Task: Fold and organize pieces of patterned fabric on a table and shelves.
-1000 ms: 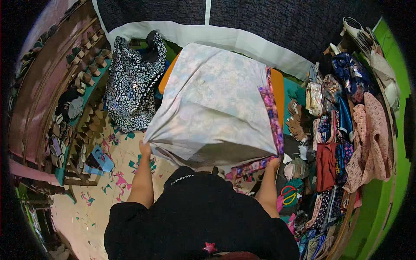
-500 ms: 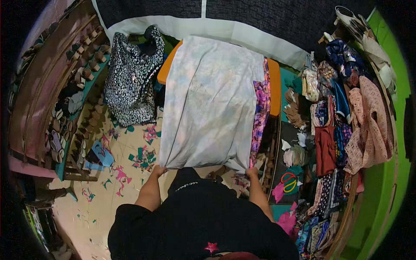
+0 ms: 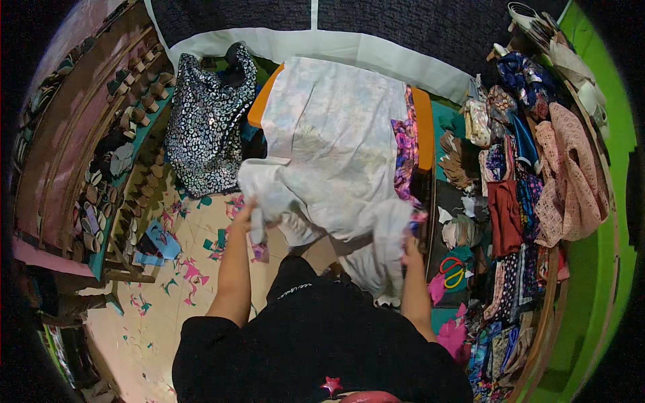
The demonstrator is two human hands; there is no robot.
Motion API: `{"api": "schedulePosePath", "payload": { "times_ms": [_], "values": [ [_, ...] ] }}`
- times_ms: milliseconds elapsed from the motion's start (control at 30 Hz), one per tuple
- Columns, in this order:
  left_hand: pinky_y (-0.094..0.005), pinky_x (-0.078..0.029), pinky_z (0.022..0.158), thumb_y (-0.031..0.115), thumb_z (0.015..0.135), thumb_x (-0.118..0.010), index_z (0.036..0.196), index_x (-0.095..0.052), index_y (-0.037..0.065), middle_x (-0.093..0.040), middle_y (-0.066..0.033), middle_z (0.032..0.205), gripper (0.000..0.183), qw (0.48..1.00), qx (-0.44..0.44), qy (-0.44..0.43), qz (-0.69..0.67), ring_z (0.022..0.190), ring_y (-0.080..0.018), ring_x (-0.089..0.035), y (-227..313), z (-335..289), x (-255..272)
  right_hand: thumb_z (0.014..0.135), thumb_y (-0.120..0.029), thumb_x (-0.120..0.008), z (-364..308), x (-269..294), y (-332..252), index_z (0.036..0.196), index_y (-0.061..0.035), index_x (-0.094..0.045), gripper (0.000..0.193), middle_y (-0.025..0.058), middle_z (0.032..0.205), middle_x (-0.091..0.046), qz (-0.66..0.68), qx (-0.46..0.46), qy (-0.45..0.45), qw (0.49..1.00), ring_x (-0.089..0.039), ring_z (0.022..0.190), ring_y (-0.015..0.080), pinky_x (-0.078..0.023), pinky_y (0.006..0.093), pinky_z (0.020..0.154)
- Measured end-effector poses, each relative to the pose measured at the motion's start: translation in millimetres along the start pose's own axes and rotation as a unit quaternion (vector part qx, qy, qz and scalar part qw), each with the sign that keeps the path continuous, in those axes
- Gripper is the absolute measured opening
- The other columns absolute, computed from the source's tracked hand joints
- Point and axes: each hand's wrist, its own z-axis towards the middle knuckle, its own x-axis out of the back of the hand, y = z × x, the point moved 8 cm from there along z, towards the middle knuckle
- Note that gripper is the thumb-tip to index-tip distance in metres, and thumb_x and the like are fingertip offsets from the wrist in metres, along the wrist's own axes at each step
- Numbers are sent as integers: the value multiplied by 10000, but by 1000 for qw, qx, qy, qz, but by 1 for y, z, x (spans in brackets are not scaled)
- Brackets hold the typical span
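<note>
A pale cloth (image 3: 336,121) with faint pastel blotches lies over an orange-edged table (image 3: 424,127). Its near part is bunched and lifted, with folds hanging toward me. A bright purple floral fabric (image 3: 404,151) shows along its right side. At the near left edge of the cloth, my left hand (image 3: 248,213) is closed on a fold, its fingers partly smeared by motion. My right hand (image 3: 412,251) grips the near right part, where the fabric hangs down in a loose bunch.
A shiny black-and-silver spotted bag (image 3: 205,127) stands left of the table. Wooden racks of shoe forms (image 3: 144,111) line the left. Fabric scraps (image 3: 193,272) litter the floor. On the right are scissors (image 3: 453,272) with red and yellow handles, folded fabrics (image 3: 504,211) and pink lace (image 3: 571,174).
The near edge of the cloth, stretched flat before, is now raised and bunched. Both my hands have moved forward, away from my body; the right one also shifted slightly right.
</note>
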Motion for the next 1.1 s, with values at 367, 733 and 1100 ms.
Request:
{"api": "schedulePosePath", "payload": {
  "times_ms": [367, 733, 1100],
  "values": [
    [-465, -363, 900, 380, 774, -543, 1164, -414, 36, -466, -163, 1152, 535, 944, -181, -236, -146, 1056, -298, -455, 93, -42, -34, 706, -606, -467, -90, -59, -112, 1232, -89, -357, 745, 115, 1224, -415, 190, 255, -139, 938, -438, 1083, 295, -355, 443, 911],
    [-347, -504, 680, 164, 803, -543, 1053, -490, 12, -596, -89, 919, 298, 990, 63, -116, 41, 804, -217, -592, 54, 53, 0, 804, -236, -535, -12, -139, -51, 1119, -23, -477, 384, 77, 1032, -560, -92, -10, -152, 984, -557, 893, 166, -458, 348, 799],
    [-329, -477, 617, 184, 696, -646, 1003, -505, -21, -598, -108, 835, 395, 967, -137, 0, 212, 735, -217, -570, 274, 106, -7, 647, -435, -663, 7, -221, -203, 1185, -10, -399, 735, 136, 1099, -497, 40, 201, -124, 971, -483, 1003, 270, -402, 390, 851]
  ]
}}
